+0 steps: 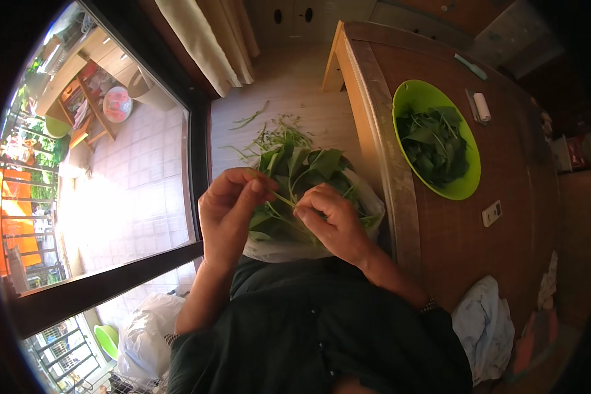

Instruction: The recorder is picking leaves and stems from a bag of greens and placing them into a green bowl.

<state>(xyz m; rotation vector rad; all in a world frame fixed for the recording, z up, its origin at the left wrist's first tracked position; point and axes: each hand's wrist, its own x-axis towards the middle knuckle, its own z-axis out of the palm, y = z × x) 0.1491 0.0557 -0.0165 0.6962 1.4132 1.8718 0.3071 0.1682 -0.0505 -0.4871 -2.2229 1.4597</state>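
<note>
Between my two hands a thin green vegetable stem (282,199) is stretched. My left hand (233,203) pinches one end between thumb and fingers. The fingers of my right hand (330,217) are closed on the other end, close to the middle of the picture. Just below and behind them, a whitish plastic bag (276,251) in front of my lap is full of leafy greens (322,165) with broad dark leaves. A heap of loose stems (285,134) lies on the floor beyond the bag.
To the right is a brown wooden table (400,223). On it are a lime-green basin (469,187) of leaves (437,144), a small white device (492,213), a white roll-shaped item (481,106) and a crumpled pale cloth (484,322). A dark-framed glass door (194,164) stands at my left.
</note>
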